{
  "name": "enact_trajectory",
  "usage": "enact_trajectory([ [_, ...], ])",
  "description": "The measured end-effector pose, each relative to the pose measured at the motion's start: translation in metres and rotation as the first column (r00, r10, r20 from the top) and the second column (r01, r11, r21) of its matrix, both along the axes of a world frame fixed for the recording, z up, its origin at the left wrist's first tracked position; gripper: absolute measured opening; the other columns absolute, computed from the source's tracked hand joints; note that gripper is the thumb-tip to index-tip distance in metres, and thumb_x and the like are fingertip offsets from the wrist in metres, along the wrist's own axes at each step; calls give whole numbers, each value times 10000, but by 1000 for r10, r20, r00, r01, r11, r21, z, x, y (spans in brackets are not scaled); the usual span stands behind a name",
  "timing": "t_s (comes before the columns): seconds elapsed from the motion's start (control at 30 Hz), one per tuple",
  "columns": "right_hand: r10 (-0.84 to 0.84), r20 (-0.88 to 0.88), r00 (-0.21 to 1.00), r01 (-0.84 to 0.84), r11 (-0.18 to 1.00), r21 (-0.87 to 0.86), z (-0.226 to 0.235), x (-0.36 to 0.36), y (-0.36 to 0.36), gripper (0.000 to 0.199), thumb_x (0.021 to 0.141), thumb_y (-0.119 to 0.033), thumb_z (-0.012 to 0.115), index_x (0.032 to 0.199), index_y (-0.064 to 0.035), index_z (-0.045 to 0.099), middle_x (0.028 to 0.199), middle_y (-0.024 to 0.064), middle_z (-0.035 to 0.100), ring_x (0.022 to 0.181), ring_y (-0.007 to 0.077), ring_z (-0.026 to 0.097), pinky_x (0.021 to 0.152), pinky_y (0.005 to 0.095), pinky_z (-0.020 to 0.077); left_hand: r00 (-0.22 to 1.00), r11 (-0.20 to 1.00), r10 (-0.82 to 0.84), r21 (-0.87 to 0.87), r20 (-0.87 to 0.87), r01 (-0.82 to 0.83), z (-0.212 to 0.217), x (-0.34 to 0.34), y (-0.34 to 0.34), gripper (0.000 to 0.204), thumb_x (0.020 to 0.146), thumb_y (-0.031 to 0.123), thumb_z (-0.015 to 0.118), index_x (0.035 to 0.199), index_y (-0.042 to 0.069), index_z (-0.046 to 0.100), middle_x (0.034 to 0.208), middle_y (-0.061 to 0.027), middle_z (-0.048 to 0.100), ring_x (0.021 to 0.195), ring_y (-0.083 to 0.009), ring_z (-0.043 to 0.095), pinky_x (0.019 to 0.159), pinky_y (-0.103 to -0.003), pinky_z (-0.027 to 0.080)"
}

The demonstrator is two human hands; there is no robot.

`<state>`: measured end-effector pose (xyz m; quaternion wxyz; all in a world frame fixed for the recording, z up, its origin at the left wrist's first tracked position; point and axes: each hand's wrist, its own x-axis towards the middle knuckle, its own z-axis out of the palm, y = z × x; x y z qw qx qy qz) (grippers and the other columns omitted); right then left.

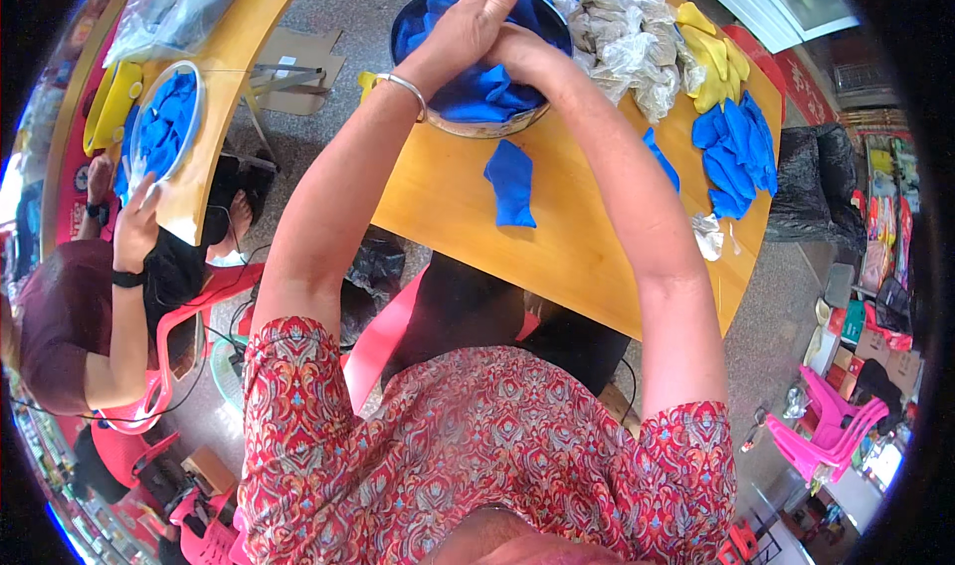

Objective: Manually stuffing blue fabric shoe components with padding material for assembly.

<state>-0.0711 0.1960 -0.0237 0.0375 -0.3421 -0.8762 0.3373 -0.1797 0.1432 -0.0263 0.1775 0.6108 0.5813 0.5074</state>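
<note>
My left hand (466, 30) and my right hand (517, 50) meet over a round metal bowl (487, 127) full of blue gloves (477, 93) at the far side of the wooden table (577, 247). Both hands press together on the blue material, fingers closed around it. A silver bangle (406, 90) sits on my left wrist. One folded blue glove (511, 183) lies on the table just in front of the bowl.
Crumpled clear plastic bags (622, 38), yellow gloves (711, 63) and a pile of blue gloves (738, 157) lie at the table's right. At left, another person in a dark top (60, 316) reaches toward a second bowl of blue gloves (164, 122). Pink plastic chairs (826, 421) stand lower right.
</note>
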Motion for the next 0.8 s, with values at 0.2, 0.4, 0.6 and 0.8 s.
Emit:
enact_trajectory([
  [0.2, 438, 125, 890, -450, 888, 94, 71, 30, 12, 418, 785, -288, 643, 1078, 10, 633, 925, 190, 679, 920, 298, 638, 837, 362, 480, 990, 982, 105, -164, 96, -89, -12, -2, 10, 571, 983, 504, 418, 1126, -21, 591, 1113, -252, 638, 1058, -385, 610, 897, -419, 476],
  [0.4, 116, 95, 989, -150, 811, 565, 55, 65, -17, 437, 733, -212, 757, 1114, -38, 632, 1143, 173, 606, 1073, 344, 581, 911, 398, 478, 591, 975, 99, -40, -801, -217, -9, 23, -5, 406, 842, 365, 613, 1093, 50, 558, 1069, -172, 578, 1012, -351, 588, 792, -465, 509],
  [0.6, 204, -130, 970, -90, 804, 588, 71, 85, -47, 407, 769, -327, 737, 1017, -15, 658, 979, 200, 623, 941, 354, 615, 843, 432, 499, 600, 963, 63, -108, -797, -245, -28, 14, 10, 314, 845, 167, 603, 1124, 31, 556, 1113, -179, 558, 1055, -350, 570, 840, -468, 487],
  [0.8, 301, 18, 954, -287, 888, 359, 77, 73, -53, 455, 820, -431, 661, 831, 23, 693, 818, 236, 661, 815, 362, 664, 779, 428, 525, 843, 978, 138, -62, -520, -198, -45, 4, 22, 297, 830, 180, 531, 1086, 30, 525, 1157, -259, 509, 1073, -440, 519, 881, -565, 447],
])
